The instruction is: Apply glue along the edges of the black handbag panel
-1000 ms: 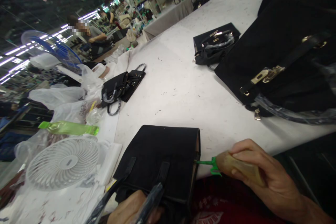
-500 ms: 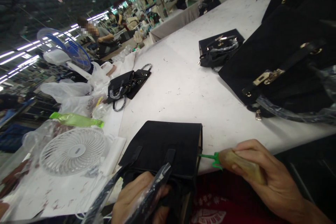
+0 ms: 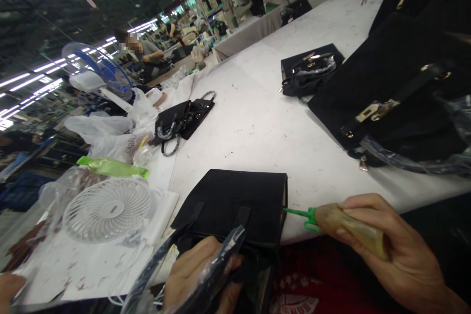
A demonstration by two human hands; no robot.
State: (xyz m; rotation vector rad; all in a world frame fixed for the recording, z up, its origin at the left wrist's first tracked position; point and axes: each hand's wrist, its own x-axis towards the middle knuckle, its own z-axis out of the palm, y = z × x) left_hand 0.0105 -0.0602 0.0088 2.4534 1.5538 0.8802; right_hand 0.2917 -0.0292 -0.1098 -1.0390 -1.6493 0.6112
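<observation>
A black handbag (image 3: 235,201) lies on its side at the near edge of the white table, its panel facing up. My left hand (image 3: 196,270) is closed around its lower part, near a plastic-wrapped handle (image 3: 217,267) that crosses over the fingers and partly hides them. In my right hand (image 3: 393,250) is a yellowish squeeze bottle (image 3: 342,228) with a green nozzle, fingers wrapped round its body. The thin nozzle tip points left and meets the bag's right side edge. Whether anything comes out of it cannot be seen.
Large black handbags (image 3: 401,78) stand at right; smaller ones (image 3: 309,68) lie farther back and at left (image 3: 182,120). A white fan (image 3: 110,211), a green bottle (image 3: 114,167) and plastic bags (image 3: 110,137) are at left. Another person's hand (image 3: 11,287) shows at the left edge.
My right hand and the squeeze bottle have shifted slightly right, the nozzle still at the bag's edge. The view has moved a little. More of the other person's hand shows at left.
</observation>
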